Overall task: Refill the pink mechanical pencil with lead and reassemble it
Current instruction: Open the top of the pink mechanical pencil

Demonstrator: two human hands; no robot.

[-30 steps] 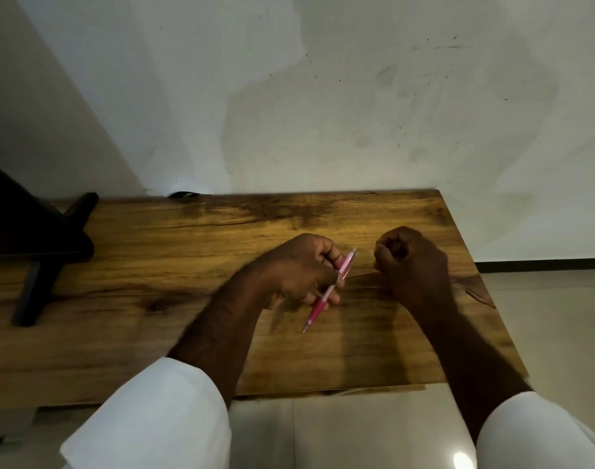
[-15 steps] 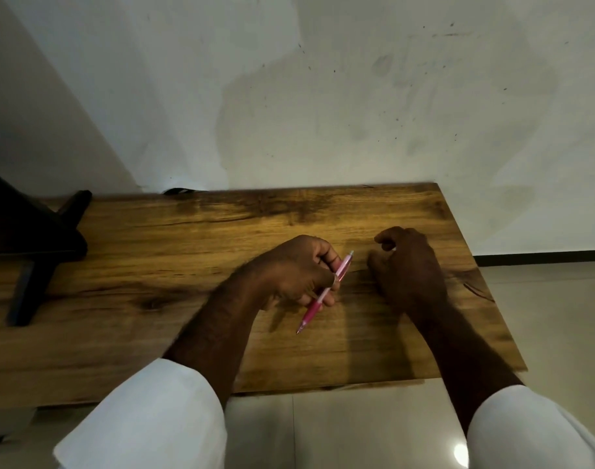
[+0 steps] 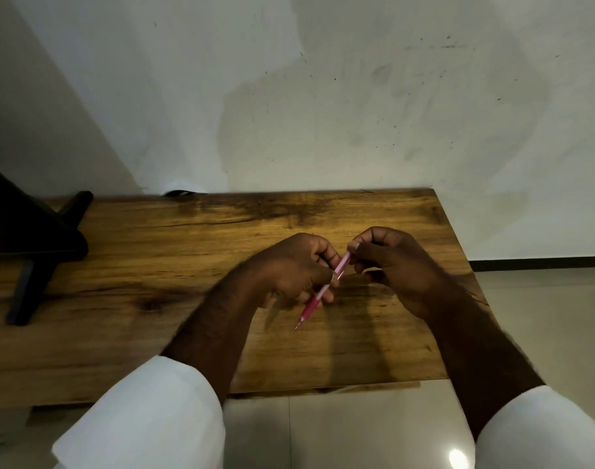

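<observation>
The pink mechanical pencil [image 3: 326, 287] slants above the wooden table [image 3: 161, 265], its tip pointing down toward me and its top end up to the right. My left hand [image 3: 289, 269] grips the barrel around its middle. My right hand [image 3: 387, 262] has its fingers curled, and its thumb and forefinger pinch at the pencil's top end. Whether a lead or a cap sits between those fingertips is too small to tell.
A dark stand [image 3: 29, 238] rests on the table's left part. The table's right edge and near edge drop to a tiled floor [image 3: 340, 431]. A white wall [image 3: 323, 96] rises directly behind the table.
My right hand has risen from the table and come left to the pencil's top end. My left hand has kept its hold on the barrel.
</observation>
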